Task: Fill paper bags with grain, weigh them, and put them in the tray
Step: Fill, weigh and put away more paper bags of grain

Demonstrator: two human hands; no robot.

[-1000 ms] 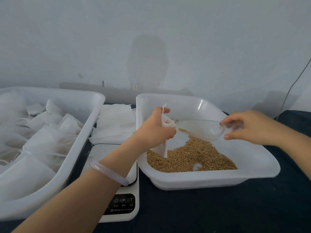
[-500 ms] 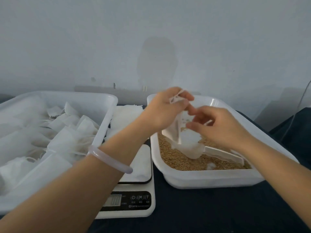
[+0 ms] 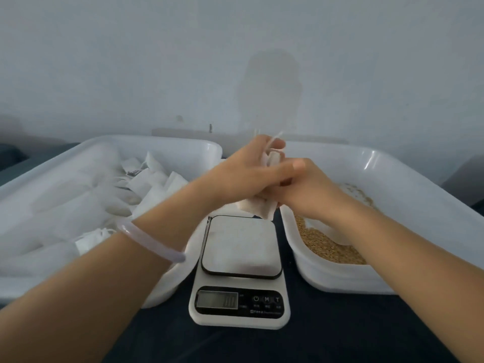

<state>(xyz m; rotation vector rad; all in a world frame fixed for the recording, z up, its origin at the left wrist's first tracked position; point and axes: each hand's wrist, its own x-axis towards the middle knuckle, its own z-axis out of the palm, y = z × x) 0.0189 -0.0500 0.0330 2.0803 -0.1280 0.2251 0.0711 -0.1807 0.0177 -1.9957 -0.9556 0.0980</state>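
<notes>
Head view: left hand (image 3: pixel 241 174) pinches the mouth of the paper bag (image 3: pixel 258 208), and right hand (image 3: pixel 309 189) curls onto it, pressed against the left, above the scale (image 3: pixel 239 244). If the mouth is slack, tipping could spill grain (image 3: pixel 327 247) onto the platform and skew the weight. Half a second ago the bag hung over the grain tray (image 3: pixel 392 174); now it is beside it.

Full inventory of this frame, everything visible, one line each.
scale: 1, white with black panel, centre
left tray: 1, white, left of scale
right tray: 1, white, right of scale
filled bags: many, white, piled in left tray
grain: one heap, brown, in right tray
paper bag: 1, white, held above scale's far edge
table cover: 1, dark, under everything
bracelet: 1, pale, left wrist
left hand: grips paper bag
right hand: grips paper bag
</notes>
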